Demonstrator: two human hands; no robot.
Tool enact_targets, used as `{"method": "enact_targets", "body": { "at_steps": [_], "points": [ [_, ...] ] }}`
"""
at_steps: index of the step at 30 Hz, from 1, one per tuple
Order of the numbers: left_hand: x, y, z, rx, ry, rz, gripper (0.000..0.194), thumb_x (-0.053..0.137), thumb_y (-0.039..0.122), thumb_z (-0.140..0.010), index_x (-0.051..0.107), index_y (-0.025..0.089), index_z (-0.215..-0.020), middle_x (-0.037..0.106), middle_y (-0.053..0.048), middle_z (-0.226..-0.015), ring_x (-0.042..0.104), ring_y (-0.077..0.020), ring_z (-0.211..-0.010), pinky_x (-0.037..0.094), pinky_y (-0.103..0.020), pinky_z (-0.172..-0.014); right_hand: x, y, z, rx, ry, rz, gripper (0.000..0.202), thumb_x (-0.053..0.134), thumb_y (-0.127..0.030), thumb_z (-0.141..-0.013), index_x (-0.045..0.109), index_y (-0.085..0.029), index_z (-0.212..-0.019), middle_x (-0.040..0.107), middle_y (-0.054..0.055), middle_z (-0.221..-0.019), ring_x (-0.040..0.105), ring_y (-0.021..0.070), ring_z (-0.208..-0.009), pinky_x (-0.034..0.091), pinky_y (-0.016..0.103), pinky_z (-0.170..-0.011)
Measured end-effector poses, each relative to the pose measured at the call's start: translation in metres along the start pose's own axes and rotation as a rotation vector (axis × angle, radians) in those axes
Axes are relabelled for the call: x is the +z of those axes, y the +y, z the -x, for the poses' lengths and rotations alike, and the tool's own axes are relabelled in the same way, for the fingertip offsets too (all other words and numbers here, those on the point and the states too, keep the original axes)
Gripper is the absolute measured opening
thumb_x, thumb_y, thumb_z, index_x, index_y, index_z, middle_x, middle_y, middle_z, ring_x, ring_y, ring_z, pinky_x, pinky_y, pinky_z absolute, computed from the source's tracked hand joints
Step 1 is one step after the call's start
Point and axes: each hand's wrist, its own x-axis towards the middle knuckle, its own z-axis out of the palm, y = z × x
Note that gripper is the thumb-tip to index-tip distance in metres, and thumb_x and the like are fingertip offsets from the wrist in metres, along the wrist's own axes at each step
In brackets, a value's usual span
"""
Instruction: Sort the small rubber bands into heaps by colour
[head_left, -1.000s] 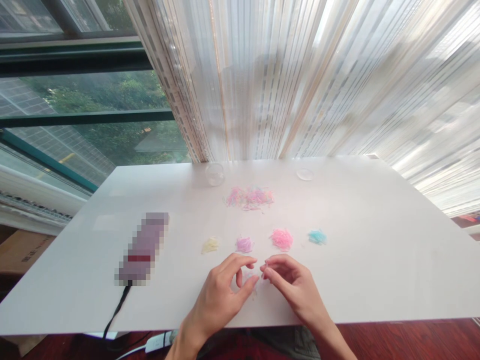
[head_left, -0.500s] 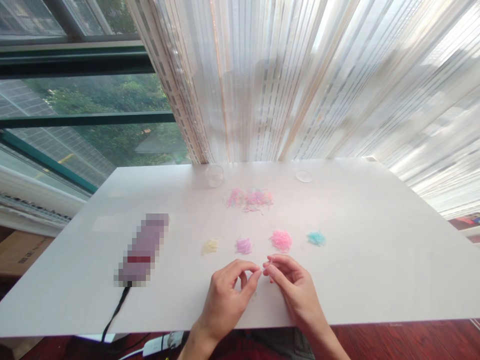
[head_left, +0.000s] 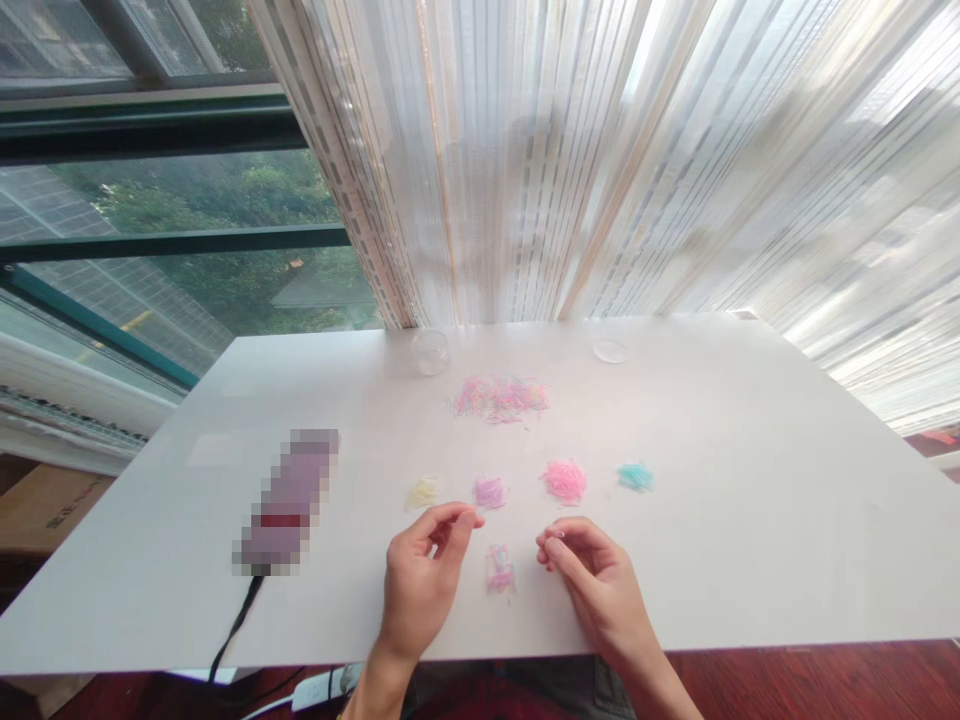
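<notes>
Two bare hands work above the near edge of a white table (head_left: 780, 500), either side of a small mixed pile of strands (head_left: 500, 568). The right hand (head_left: 600, 572) pinches a pale strand (head_left: 561, 535) between thumb and fingers; the left hand (head_left: 422, 575) has thumb and forefinger drawn together just short of the lilac pile (head_left: 490, 493), and whether they grip anything cannot be told. Yellow (head_left: 423, 491), lilac, pink (head_left: 565, 481) and blue (head_left: 636, 476) piles line up beyond the hands. Toward the far edge lies a larger mixed heap (head_left: 501, 399), behind it a clear container (head_left: 430, 353) and a clear disc (head_left: 610, 351). A pixelated purple object (head_left: 281, 500) occupies the left side, its black cord (head_left: 238, 625) crossing the near edge. A striped curtain (head_left: 487, 150) hangs beyond the far edge.
</notes>
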Motion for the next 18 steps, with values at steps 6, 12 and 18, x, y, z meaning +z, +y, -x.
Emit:
{"method": "enact_targets", "body": {
  "at_steps": [6,12,18],
  "points": [
    [-0.001,-0.004,-0.001,-0.075,0.053,0.022,0.024,0.072,0.04,-0.093,0.08,0.019,-0.088,0.083,-0.006,-0.079,0.077,-0.0197,-0.067,0.059,-0.022,-0.054,0.003,-0.007,0.001,-0.003,-0.019,0.045,0.032,0.087,-0.053,-0.082,0.079,-0.022,-0.084,0.076,0.004,-0.077,0.071,0.017,-0.067,0.06,0.027,-0.067],
    [0.001,-0.004,0.001,-0.072,-0.001,0.023,0.022,0.072,0.039,-0.092,0.081,0.018,-0.089,0.084,-0.007,-0.081,0.076,-0.0185,-0.066,0.058,-0.021,-0.052,0.003,-0.006,0.002,0.0,-0.019,0.072,0.031,0.086,-0.053,-0.082,0.08,-0.022,-0.083,0.077,0.005,-0.079,0.07,0.0175,-0.07,0.061,0.027,-0.068],
    [-0.01,-0.007,0.0,-0.069,0.045,-0.012,0.021,0.074,0.038,-0.09,0.081,0.018,-0.089,0.082,-0.006,-0.081,0.07,-0.0153,-0.059,0.059,-0.021,-0.052,0.001,-0.004,0.003,-0.037,-0.017,0.119,0.029,0.084,-0.052,-0.084,0.081,-0.023,-0.083,0.075,0.004,-0.077,0.068,0.0165,-0.071,0.058,0.024,-0.067]
  ]
}}
